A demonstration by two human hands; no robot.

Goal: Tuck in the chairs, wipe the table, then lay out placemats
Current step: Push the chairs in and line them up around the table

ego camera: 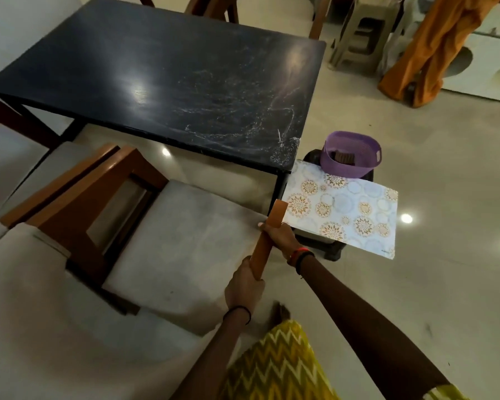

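A wooden chair with a grey cushioned seat (185,241) stands at the near side of the black table (168,82). Both hands hold its right wooden armrest (269,238): my left hand (244,287) grips the near end, my right hand (280,236) grips farther along, close to the front tip. The tabletop is bare, with whitish smears across its right half. A stack of floral placemats (347,212) lies on a dark low stool to the right of the table corner.
A purple plastic basket (351,157) holding something brown sits behind the placemats on the stool. More cushioned chairs (15,157) stand at the left and at the table's far side. A beige plastic stool (358,33) and orange cloth (433,47) are at the back right.
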